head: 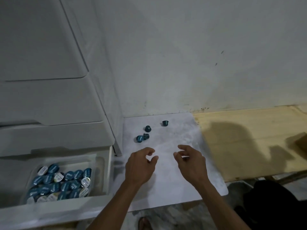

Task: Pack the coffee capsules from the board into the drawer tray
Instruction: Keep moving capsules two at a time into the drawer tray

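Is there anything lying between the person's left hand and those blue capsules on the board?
No. In the head view only bare white board separates the left hand from the nearest capsules.

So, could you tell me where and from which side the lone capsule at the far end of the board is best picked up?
The lone capsule seems to lie on its side, apart from the other three capsules on the board. I would pinch its tapered body across the width, just behind the wider rim, coming from above with the right hand, which hovers nearer. Both hands look empty; the left hand suits the cluster.
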`<state>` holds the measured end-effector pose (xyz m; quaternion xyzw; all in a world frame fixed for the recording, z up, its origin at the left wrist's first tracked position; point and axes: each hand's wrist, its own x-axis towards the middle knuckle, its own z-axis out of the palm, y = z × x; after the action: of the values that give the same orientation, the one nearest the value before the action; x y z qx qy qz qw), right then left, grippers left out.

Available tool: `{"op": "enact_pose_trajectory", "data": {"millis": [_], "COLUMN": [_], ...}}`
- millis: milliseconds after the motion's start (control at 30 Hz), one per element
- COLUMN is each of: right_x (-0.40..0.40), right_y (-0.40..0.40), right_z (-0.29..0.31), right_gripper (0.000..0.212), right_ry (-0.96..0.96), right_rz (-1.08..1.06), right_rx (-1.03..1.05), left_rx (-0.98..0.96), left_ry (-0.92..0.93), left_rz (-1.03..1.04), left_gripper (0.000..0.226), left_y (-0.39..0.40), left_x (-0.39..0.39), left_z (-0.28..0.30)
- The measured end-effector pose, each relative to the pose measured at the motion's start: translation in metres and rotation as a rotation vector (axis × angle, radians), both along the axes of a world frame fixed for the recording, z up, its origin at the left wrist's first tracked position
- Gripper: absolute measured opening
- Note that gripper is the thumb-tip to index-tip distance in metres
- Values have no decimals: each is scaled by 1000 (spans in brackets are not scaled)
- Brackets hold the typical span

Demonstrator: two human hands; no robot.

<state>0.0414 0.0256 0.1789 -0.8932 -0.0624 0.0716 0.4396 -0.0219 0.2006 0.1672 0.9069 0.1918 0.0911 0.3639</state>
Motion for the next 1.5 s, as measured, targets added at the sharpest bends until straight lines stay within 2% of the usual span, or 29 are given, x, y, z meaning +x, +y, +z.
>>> {"op": "enact_pose_trajectory", "data": {"millis": [267, 433, 533, 700, 767, 1033, 1200, 1333, 1500], "right_x": [91, 147, 177, 219, 230, 239, 224, 215, 215], "right_y": [52, 88, 108, 127, 129, 130, 123, 111, 107], "right_z": [-40, -74, -98, -141, -155, -190, -209, -225, -234], "right_gripper": [33, 38, 44, 66, 68, 34, 14, 16, 19], "right_ry": [95, 149, 115, 150, 145, -49, -275, -396, -445], "right_rz": [16, -30, -33, -61, -45, 56, 25, 27, 39], "right_rx": [-36, -53, -97, -185, -184, -159, -90, -37, 4], "left_rx": [-53, -99, -154, -22, 10, 65, 66, 67, 83], "left_ry": [37, 107, 140, 112, 77, -68, -177, -266, -323], "left_rz": [237, 317, 332, 349, 333, 423, 418, 400, 404], "left_gripper": [27, 45, 55, 51, 48, 21, 17, 20, 25], "left_y": [54, 81, 87, 84, 82, 72, 71, 70, 70], "left_x": [76, 105, 119, 132, 133, 144, 143, 139, 135], "left_z": [-62, -103, -131, -163, -170, -174, -189, -200, -215]}}
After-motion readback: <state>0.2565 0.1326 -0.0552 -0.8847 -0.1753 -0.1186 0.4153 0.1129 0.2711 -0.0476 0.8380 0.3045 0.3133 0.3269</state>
